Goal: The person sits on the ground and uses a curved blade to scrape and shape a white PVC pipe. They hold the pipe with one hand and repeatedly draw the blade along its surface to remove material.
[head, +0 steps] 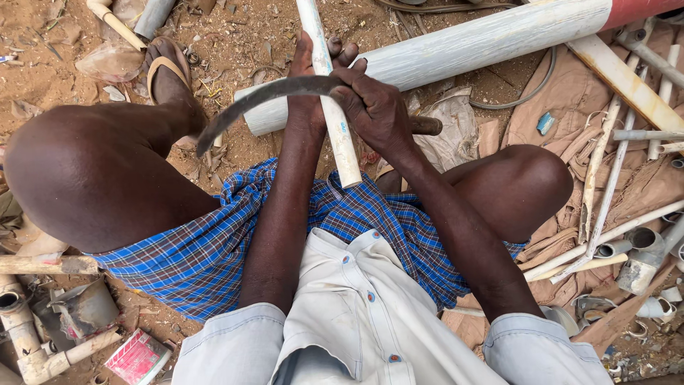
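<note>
The person squats on the sandy ground, both forearms stretched forward between the knees. The left hand [308, 107] has its fingers clamped around a thin white plastic pipe [331, 107], which stands nearly upright, scuffed and dirty. The right hand [375, 110] grips a curved dark blade [263, 96], probably a sickle, its edge laid across the pipe. Behind lies a thick white pipe [470, 43].

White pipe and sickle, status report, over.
Left hand grips thin white pipe. Right hand holds curved sickle across it. Thick pipe lies behind.
</note>
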